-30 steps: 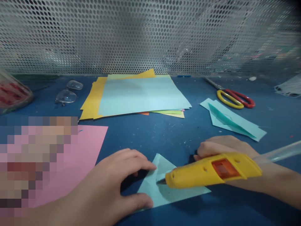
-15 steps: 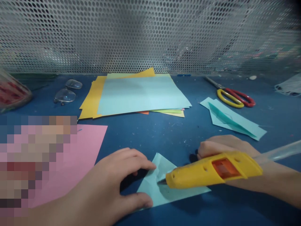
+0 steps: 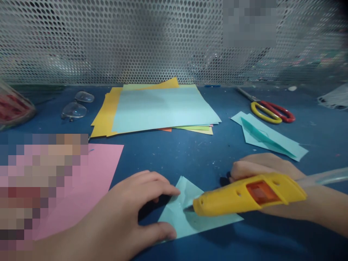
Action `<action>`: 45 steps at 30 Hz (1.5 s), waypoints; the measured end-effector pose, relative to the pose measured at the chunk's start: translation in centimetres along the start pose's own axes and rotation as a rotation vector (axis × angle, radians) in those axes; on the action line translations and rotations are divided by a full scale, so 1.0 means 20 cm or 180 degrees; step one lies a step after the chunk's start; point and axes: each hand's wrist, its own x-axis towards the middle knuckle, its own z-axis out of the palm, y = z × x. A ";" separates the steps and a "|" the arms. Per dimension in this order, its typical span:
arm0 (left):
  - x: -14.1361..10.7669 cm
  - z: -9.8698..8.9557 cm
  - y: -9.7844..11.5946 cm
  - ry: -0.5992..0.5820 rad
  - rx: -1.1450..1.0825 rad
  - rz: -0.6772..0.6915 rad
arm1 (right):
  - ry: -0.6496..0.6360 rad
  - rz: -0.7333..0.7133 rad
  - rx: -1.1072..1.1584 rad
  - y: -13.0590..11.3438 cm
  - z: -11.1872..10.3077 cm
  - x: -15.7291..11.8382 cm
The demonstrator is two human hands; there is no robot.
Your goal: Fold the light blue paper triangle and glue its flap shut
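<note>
A folded light-blue paper piece (image 3: 201,223) lies on the blue table at the front middle. My left hand (image 3: 138,206) rests on its left edge, thumb and fingers apart, pressing it down. In my right hand (image 3: 261,166) is a yellow glue gun (image 3: 231,199) with a clear glue stick at its back. The dark nozzle points left, at the middle of the paper; whether it touches is unclear. The glue gun hides part of my right hand.
Stacked coloured sheets (image 3: 163,108) lie at the back middle. Behind right are a folded teal paper (image 3: 269,137) and scissors (image 3: 266,112). Glasses (image 3: 74,110), a jar (image 3: 13,108) and pink paper (image 3: 95,181) are on the left. Perforated metal (image 3: 152,43) stands behind.
My right hand and the glue gun have shifted very slightly to the right. My left hand and the folded paper look the same.
</note>
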 end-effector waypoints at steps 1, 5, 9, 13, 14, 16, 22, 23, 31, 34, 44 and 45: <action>0.00 0.00 0.00 0.0007 0.0008 0.0005 | -0.0009 -0.0047 0.0025 0.01 0.00 0.00; -0.01 0.00 -0.01 0.0002 0.0052 0.0035 | -0.0091 -0.0043 0.0040 0.03 0.00 -0.01; -0.02 0.00 -0.01 -0.0008 0.0014 0.0039 | -0.0145 -0.0106 0.0077 0.03 -0.01 -0.01; 0.00 0.01 -0.01 0.0006 0.0030 0.0020 | -0.0183 -0.0200 0.0125 0.04 -0.02 -0.02; 0.00 0.01 -0.01 0.0004 0.0032 0.0009 | -0.0179 -0.0193 0.0127 0.05 -0.02 -0.02; 0.00 0.02 -0.01 0.0024 0.0013 -0.0020 | -0.0190 -0.0181 0.0127 0.06 -0.03 -0.03; 0.00 0.01 -0.01 0.0012 0.0028 -0.0018 | -0.0259 -0.0153 0.0141 0.06 -0.03 -0.02; 0.00 0.00 -0.01 0.0010 0.0046 -0.0010 | -0.0237 -0.0130 0.0127 0.06 -0.03 -0.02; 0.00 0.01 -0.02 0.0019 0.0115 0.0056 | -0.0138 -0.0246 0.0057 0.07 -0.02 -0.02; 0.01 0.02 -0.02 0.0016 0.0089 0.0057 | -0.0051 -0.0279 0.0011 0.08 -0.02 -0.02; 0.00 0.01 -0.01 0.0071 0.0000 -0.0015 | -0.0126 -0.0327 0.0049 0.09 -0.01 -0.02; 0.00 0.01 -0.02 0.0085 -0.0018 -0.0002 | -0.0151 -0.0350 0.0071 0.09 -0.01 -0.02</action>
